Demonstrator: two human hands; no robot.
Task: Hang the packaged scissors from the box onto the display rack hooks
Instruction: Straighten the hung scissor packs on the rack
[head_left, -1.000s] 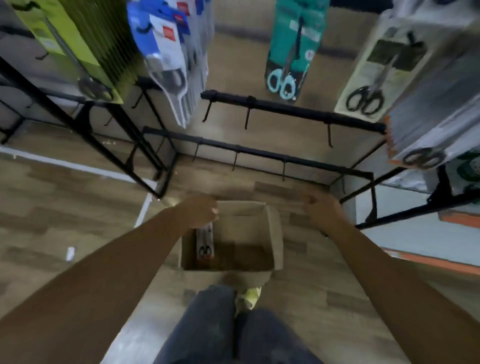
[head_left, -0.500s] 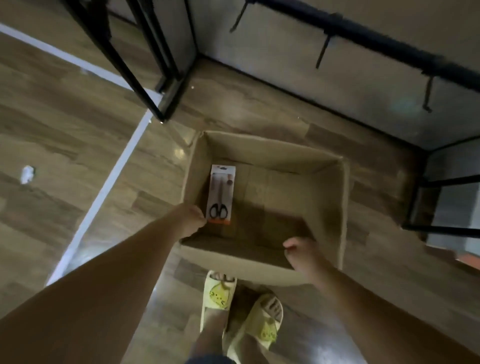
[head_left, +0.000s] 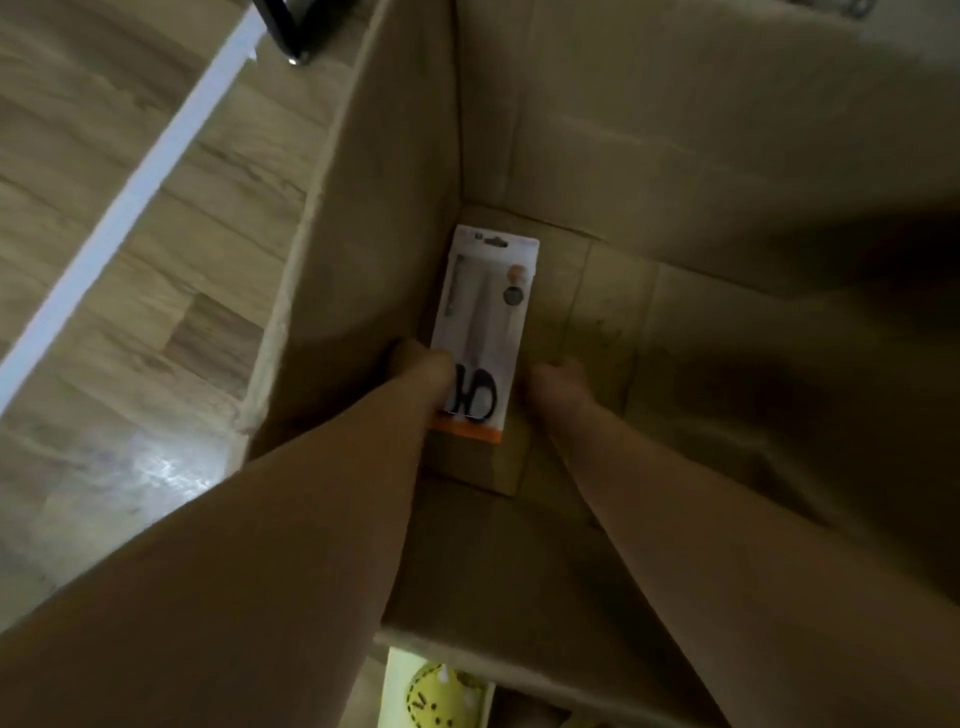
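Stock on hand: one pack (head_left: 485, 332) flat on the box (head_left: 363, 249) floor by its left wall, my left hand (head_left: 423, 371) touching its lower edge, grip unclear, right hand (head_left: 558, 382) beside it, curl unclear; lifting and hanging remain, I judge.

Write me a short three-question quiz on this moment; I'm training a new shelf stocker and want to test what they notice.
1. True or false: the scissors pack lies on the floor of the cardboard box.
2. Which end of the pack is nearest the person? A) the hang-hole end B) the end with the orange strip and black handles C) cannot tell
3. Fill in: the left hand is at the pack's left edge and the right hand is just to its ____.

Key
1. True; it lies flat beside the box's left wall.
2. B.
3. Right; whether it touches the pack is unclear.
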